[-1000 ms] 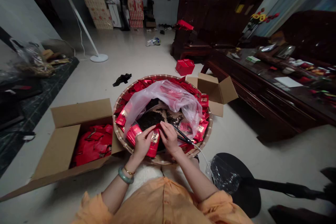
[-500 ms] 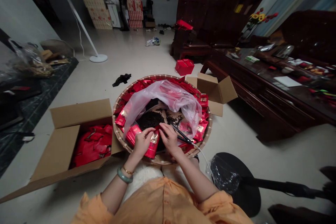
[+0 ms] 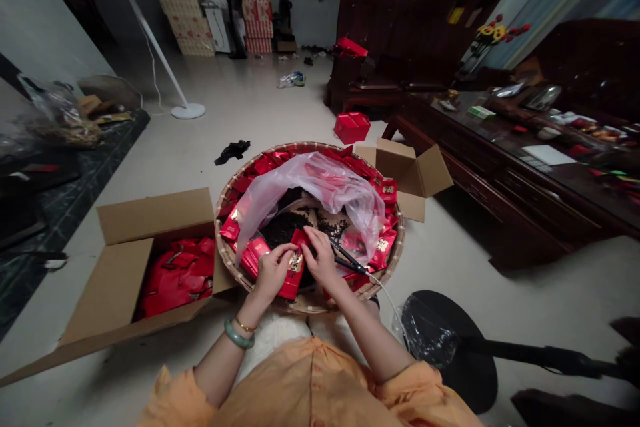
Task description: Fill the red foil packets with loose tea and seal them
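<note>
A red packet with gold print point(image 3: 291, 277) is held between both hands at the near side of a round woven basket point(image 3: 225, 259). My left hand point(image 3: 273, 269) pinches its left edge, and the fingers of my right hand point(image 3: 320, 256) close on its upper right part. Behind the packet, loose dark tea leaves point(image 3: 286, 227) lie inside an opened clear plastic bag point(image 3: 313, 177). Beside my right hand rests a black tong-like heat sealer point(image 3: 349, 259) with a white cord. More red packets point(image 3: 254, 255) line the basket around the bag.
An open carton point(image 3: 123, 283) of red packets stands to the left. Another open carton point(image 3: 434, 171) and a red box point(image 3: 352, 127) sit beyond the basket, near a dark wooden table point(image 3: 480, 147). A black round stand base point(image 3: 450, 373) is at right; a white fan point(image 3: 187, 111) stands at back left.
The packet's top edge has come up and lies flatter and higher before the tea leaves. My right fingers have moved slightly up along it; my left hand stays nearly in place.
</note>
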The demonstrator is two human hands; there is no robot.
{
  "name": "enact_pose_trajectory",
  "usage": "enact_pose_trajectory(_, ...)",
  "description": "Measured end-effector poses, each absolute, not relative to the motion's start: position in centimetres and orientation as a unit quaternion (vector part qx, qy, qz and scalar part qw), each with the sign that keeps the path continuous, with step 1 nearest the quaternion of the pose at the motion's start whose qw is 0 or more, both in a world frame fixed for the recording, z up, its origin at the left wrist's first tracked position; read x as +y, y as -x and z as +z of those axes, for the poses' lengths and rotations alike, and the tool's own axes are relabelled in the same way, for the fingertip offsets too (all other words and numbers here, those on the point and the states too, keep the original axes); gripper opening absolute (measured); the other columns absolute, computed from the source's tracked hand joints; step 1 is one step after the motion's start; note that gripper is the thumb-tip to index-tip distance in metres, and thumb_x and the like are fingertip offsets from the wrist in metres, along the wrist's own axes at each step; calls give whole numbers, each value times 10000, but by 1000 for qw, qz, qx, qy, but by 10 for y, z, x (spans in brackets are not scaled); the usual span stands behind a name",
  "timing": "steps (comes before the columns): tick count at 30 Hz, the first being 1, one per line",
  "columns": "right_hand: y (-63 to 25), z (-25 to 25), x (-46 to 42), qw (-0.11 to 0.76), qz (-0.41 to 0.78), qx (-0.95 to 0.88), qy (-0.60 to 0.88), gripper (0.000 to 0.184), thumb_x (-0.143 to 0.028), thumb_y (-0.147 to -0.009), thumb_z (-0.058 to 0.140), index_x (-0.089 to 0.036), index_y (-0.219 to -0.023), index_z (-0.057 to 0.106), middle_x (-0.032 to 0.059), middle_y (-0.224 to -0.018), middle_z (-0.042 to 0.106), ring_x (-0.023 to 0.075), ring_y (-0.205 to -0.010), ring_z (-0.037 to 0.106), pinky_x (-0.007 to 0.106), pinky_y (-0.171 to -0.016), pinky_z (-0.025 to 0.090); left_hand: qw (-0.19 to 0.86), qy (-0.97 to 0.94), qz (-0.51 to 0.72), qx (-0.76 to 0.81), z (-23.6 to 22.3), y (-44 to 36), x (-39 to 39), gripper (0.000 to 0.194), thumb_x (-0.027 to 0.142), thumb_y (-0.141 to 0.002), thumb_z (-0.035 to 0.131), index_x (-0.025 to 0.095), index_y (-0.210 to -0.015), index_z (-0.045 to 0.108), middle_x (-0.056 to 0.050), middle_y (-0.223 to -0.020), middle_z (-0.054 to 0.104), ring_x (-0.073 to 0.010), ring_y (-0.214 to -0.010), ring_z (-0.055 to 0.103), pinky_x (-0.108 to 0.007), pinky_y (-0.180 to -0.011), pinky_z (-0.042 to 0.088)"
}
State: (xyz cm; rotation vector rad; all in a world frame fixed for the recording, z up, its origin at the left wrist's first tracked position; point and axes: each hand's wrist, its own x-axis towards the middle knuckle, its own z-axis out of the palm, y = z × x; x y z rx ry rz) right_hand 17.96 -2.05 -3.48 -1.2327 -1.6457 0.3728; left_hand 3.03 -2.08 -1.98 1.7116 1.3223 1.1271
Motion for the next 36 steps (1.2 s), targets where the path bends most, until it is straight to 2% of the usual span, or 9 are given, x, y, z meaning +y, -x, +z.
enact_pose_trajectory(3,-179,-33,-17,487,198,-679,513,378,-217,-864,477,-242,-1238,522,83,-1064,578,191,-990,542,349,-870,457,359,-658,432,501,-24,-30,-23,197,264,-832,509,174,-932,653,-46,-859,702,-149,-758,654,-242,-694,513)
enact_pose_trajectory(7,-177,-36,-18,494,208,-659,527,368,-219,-858,482,-239,-1219,546,76,-974,572,183,-899,560,324,-794,480,401,-640,434,491,-29,-30,-24,338,295,-845,513,157,-1152,546,-29,-760,695,-127,-652,651,-217,-596,521)
enact_pose_trajectory(13,-174,-38,-24,511,187,-657,522,388,-207,-881,450,-249,-1260,520,95,-1134,588,188,-1042,558,349,-905,464,330,-673,445,489,-29,-28,-23,317,294,-841,524,191,-1124,624,-65,-1098,670,-184,-910,663,-313,-833,535)
enact_pose_trajectory(19,-175,-37,-28,517,182,-672,499,339,-217,-892,441,-228,-1206,568,97,-1224,578,193,-1123,546,371,-974,437,315,-686,448,479,-29,-27,-24,312,258,-852,512,186,-1135,621,-61,-1116,655,-187,-965,649,-325,-890,513)
enact_pose_trajectory(24,-178,-33,-25,515,146,-650,540,180,-272,-851,530,-197,-953,659,106,-1021,615,203,-959,579,365,-837,487,311,-699,430,480,-30,-27,-24,327,264,-857,510,203,-1165,601,-54,-1147,639,-189,-980,644,-333,-893,514)
enact_pose_trajectory(26,-181,-30,-23,488,98,-656,568,142,-293,-822,576,-186,-862,660,104,-933,591,215,-898,550,367,-776,480,309,-710,418,474,-30,-26,-23,323,258,-857,510,207,-1163,603,-51,-1146,640,-186,-965,650,-331,-890,517)
enact_pose_trajectory(29,-188,-23,-20,441,69,-710,544,126,-253,-844,540,-186,-818,643,87,-846,585,210,-841,516,349,-739,455,311,-721,400,474,-28,-25,-21,326,248,-855,510,212,-1166,601,-50,-1147,638,-183,-958,653,-320,-883,518)
enact_pose_trajectory(33,-196,-15,-20,425,133,-762,471,131,-220,-872,485,-188,-838,607,56,-778,602,181,-772,523,302,-713,441,326,-731,364,476,-26,-22,-18,339,260,-858,495,208,-1179,590,-56,-1154,631,-183,-950,656,-316,-855,526)
enact_pose_trajectory(36,-199,-15,-22,424,189,-743,483,128,-238,-873,476,-191,-826,586,37,-766,598,162,-730,528,273,-680,426,325,-748,348,463,-26,-20,-15,344,269,-864,483,212,-1189,580,-53,-1168,625,-181,-993,638,-330,-891,504)
